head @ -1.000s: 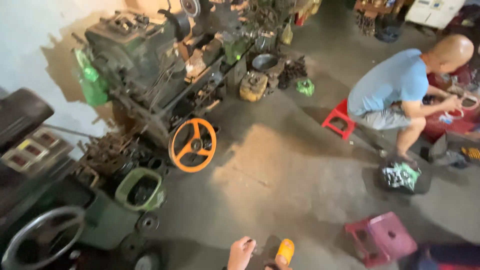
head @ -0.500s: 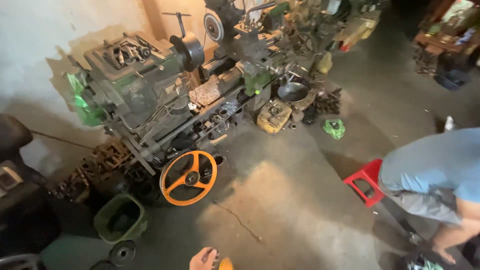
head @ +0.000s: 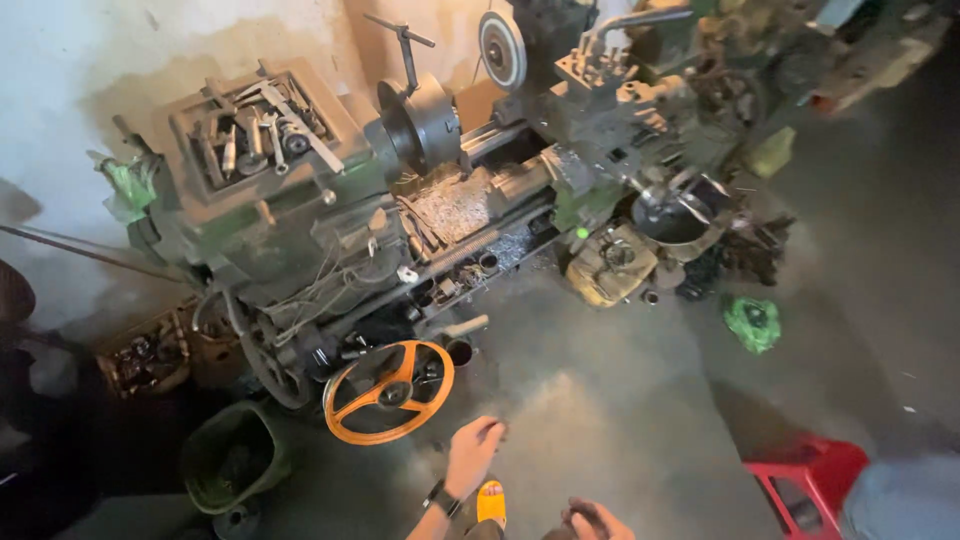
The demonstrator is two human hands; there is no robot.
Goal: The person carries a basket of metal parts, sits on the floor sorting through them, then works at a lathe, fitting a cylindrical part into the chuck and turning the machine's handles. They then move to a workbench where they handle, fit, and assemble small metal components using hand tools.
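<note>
1. The left hand (head: pixel 470 455) is reaching forward over the concrete floor (head: pixel 620 400), a dark band on its wrist. Its fingers (head: pixel 488 430) are curling loosely together and closing on nothing.

2. The nearest thing to it is the orange wheel (head: pixel 389 392), which is leaning against the foot of the big old lathe (head: pixel 330 230). The wheel is lying just to the left of the fingers and slightly further out, near but not touching. Its rim is facing up and toward the camera, with its spokes meeting at a dark hub.

3. The right hand (head: pixel 592 522) is sitting lower in the view, at the bottom edge, well apart from the wheel. It looks bunched around something small and dark, but I cannot tell whether it is really gripping anything.

4. So the left hand is clearly the nearer one to the wheel; the right is lying behind and to the other side.

5. A small orange object (head: pixel 490 502) is showing just below the left wrist; its kind is unclear.

6. A green bucket (head: pixel 235 462) is standing further left, and a red stool (head: pixel 808 478) is sitting far right.
</note>
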